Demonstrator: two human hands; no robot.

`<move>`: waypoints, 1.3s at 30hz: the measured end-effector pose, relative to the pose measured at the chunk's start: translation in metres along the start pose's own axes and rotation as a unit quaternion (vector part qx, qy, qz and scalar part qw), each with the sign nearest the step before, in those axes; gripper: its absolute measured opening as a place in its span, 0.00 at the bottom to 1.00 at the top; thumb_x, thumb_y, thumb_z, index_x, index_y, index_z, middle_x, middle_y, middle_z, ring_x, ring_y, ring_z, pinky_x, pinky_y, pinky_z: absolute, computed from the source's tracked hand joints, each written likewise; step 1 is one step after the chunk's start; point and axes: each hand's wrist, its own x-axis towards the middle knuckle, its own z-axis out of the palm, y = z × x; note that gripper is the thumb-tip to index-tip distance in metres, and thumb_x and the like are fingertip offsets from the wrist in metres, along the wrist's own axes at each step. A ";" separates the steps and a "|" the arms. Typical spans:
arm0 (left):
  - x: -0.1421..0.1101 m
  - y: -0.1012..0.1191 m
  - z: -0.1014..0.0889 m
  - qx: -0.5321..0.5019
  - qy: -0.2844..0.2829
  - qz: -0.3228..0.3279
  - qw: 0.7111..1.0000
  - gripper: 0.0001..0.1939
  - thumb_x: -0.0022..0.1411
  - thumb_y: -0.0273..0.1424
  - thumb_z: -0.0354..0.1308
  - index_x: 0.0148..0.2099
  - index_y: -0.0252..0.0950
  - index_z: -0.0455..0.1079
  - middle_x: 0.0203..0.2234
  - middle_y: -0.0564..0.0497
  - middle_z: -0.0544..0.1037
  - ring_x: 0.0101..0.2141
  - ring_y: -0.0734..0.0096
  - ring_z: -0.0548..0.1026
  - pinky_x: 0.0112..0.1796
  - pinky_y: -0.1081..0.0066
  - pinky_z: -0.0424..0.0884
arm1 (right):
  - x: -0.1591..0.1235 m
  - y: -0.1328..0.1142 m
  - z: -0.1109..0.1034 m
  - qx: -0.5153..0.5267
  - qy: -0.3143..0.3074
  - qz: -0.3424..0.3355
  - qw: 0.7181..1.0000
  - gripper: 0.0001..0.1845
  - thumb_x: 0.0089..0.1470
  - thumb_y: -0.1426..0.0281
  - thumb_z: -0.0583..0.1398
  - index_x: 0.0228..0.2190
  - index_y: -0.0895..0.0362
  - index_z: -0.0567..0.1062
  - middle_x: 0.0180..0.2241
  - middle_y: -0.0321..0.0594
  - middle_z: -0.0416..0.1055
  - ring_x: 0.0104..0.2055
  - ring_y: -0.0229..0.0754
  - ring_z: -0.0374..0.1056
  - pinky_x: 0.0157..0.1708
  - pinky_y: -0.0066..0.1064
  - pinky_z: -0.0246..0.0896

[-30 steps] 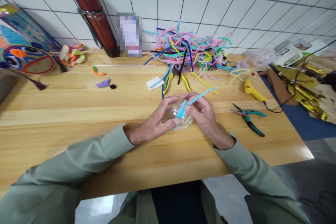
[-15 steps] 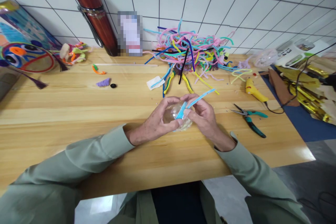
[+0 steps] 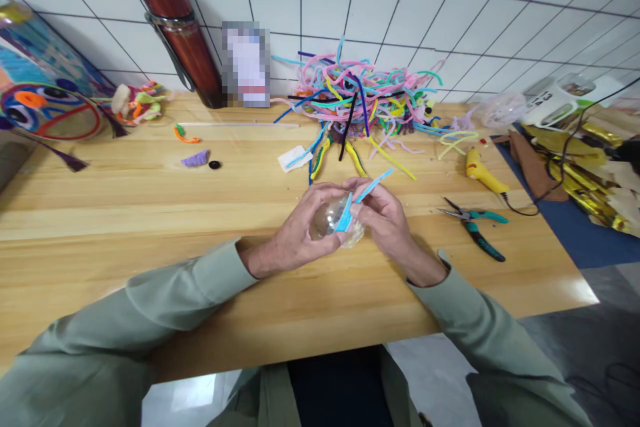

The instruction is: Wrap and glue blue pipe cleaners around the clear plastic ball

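My left hand (image 3: 305,223) is wrapped round a clear, rounded plastic ball (image 3: 325,219), its thumb along the near side. Light blue pipe cleaner (image 3: 345,213) lies in a strip across the ball. My right hand (image 3: 381,213) pinches the free length of the pipe cleaner between thumb and forefinger, and its end sticks up to the right. Something whitish and crinkled shows at the ball's lower right, under the right hand. The fingers behind the ball are partly hidden.
Behind my hands lies a heap of coloured pipe cleaners (image 3: 365,97) with yellow-green handled pliers (image 3: 323,159). At right are teal-handled pliers (image 3: 473,223) and a corded yellow glue gun (image 3: 483,173). A red thermos (image 3: 183,40) stands back left; a purple piece (image 3: 196,158) lies nearer.
The free end of the blue pipe cleaner has shifted left and now reaches less far to the right. My right hand has drawn slightly left; my left hand keeps hold of the ball.
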 end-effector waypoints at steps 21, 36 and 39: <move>-0.003 -0.003 -0.003 0.073 -0.030 0.022 0.997 0.40 0.72 0.33 0.64 0.78 0.46 0.51 0.72 0.36 0.63 0.72 0.44 0.63 0.71 0.40 0.61 | 0.005 0.002 -0.002 0.029 0.023 0.042 0.998 0.11 0.50 0.63 0.73 0.33 0.50 0.78 0.49 0.38 0.78 0.51 0.46 0.74 0.48 0.36 0.73; -0.002 0.000 -0.004 -0.081 -0.021 -0.060 0.995 0.21 0.81 0.40 0.52 0.71 0.48 0.61 0.71 0.42 0.64 0.73 0.51 0.62 0.73 0.42 0.59 | 0.003 -0.004 -0.002 -0.030 -0.024 -0.002 0.999 0.10 0.54 0.62 0.73 0.35 0.50 0.78 0.52 0.41 0.76 0.56 0.49 0.73 0.47 0.37 0.75; -0.003 -0.004 -0.005 -0.089 -0.025 -0.055 0.994 0.23 0.81 0.42 0.52 0.73 0.48 0.60 0.73 0.41 0.63 0.74 0.50 0.60 0.74 0.41 0.59 | 0.004 -0.004 -0.004 -0.019 -0.019 0.001 1.000 0.10 0.54 0.63 0.72 0.34 0.50 0.78 0.51 0.40 0.77 0.55 0.48 0.73 0.46 0.36 0.75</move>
